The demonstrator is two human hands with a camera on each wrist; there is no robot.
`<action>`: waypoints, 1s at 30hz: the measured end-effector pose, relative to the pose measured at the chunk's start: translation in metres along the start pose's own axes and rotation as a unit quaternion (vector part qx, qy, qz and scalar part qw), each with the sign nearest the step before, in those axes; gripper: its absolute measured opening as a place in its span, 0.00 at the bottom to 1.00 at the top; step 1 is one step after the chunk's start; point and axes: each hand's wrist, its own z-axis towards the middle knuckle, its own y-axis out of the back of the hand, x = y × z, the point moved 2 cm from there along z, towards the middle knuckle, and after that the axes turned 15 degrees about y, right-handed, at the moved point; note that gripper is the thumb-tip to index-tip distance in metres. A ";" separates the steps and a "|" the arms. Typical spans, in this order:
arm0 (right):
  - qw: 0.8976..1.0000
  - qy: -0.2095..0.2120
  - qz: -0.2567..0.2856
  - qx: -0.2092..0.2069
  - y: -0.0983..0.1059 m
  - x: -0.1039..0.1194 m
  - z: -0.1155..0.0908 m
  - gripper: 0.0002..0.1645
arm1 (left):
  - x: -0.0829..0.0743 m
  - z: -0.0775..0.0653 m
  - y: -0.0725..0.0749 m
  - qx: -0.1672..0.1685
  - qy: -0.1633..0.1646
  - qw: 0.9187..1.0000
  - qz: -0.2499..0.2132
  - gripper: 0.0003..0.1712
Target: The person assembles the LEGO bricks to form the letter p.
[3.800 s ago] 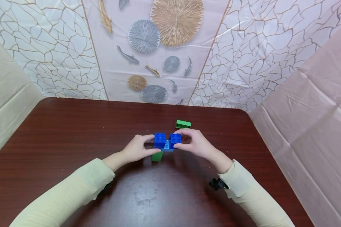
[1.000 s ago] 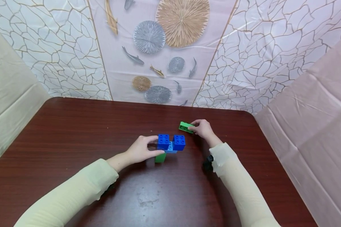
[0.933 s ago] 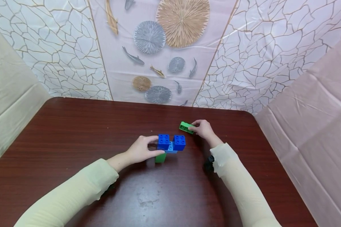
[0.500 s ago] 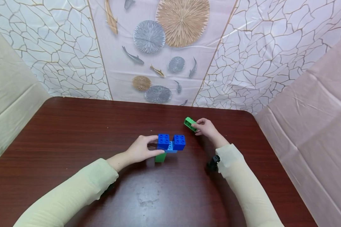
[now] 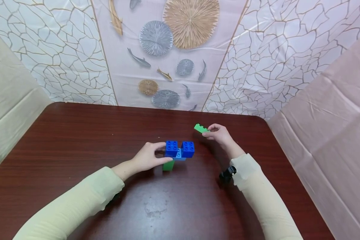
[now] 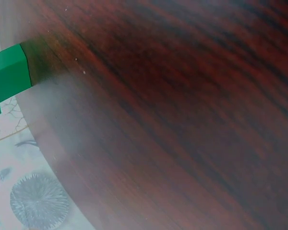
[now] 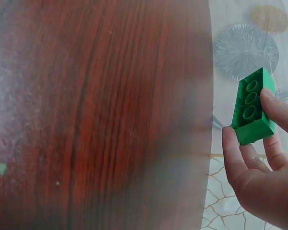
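My left hand (image 5: 147, 156) grips the left side of a small structure of toy building bricks, thumb in front. Two dark blue bricks, left (image 5: 171, 148) and right (image 5: 188, 149), stand apart on a light blue brick (image 5: 180, 159). Below at the left is a green brick (image 5: 168, 165), its end also showing in the left wrist view (image 6: 9, 72). Further back, my right hand (image 5: 220, 136) pinches a loose long green brick (image 5: 200, 128) between thumb and fingers. The right wrist view shows this brick's hollow underside with its round tubes (image 7: 250, 98).
Everything is over a dark reddish-brown wooden table (image 5: 78, 133) with a worn patch near the front. A patterned sheet (image 5: 132, 80) hangs behind its far edge, with pale cloth (image 5: 327, 110) at the sides. A black wrist camera (image 5: 228, 174) sits under the right sleeve.
My right hand left the blue bricks, took hold of the loose green brick, then lifted and turned it so its hollow underside faces away from the head camera. My left hand stayed put.
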 end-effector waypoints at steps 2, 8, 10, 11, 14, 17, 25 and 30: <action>1.000 0.007 -0.010 0.000 0.000 0.002 -0.002 0.13 | 0.000 0.000 0.000 0.002 0.002 1.000 -0.001 0.23; 0.998 0.027 -0.052 0.001 -0.002 0.009 -0.011 0.14 | 0.000 0.001 -0.001 0.003 -0.003 1.000 -0.008 0.23; 0.998 0.024 -0.049 -0.002 -0.002 0.012 -0.013 0.16 | 0.000 0.001 -0.001 0.001 -0.003 1.000 -0.010 0.22; 0.999 0.023 -0.047 -0.003 -0.002 0.013 -0.014 0.17 | 0.001 0.001 -0.001 0.001 -0.003 1.000 -0.011 0.22; 0.998 0.025 -0.049 0.002 -0.002 0.018 -0.017 0.26 | 0.001 0.001 -0.001 -0.002 -0.002 1.000 -0.012 0.22; 0.998 0.030 -0.059 0.012 -0.003 0.024 -0.020 0.32 | 0.001 0.001 -0.001 -0.003 -0.002 1.000 -0.012 0.22; 0.994 0.056 -0.092 0.022 -0.004 0.042 -0.032 0.30 | 0.001 0.001 -0.001 -0.003 0.001 1.000 -0.010 0.23; 0.992 0.075 -0.095 0.030 -0.005 0.054 -0.039 0.29 | 0.001 0.001 -0.001 -0.001 0.002 1.000 -0.013 0.23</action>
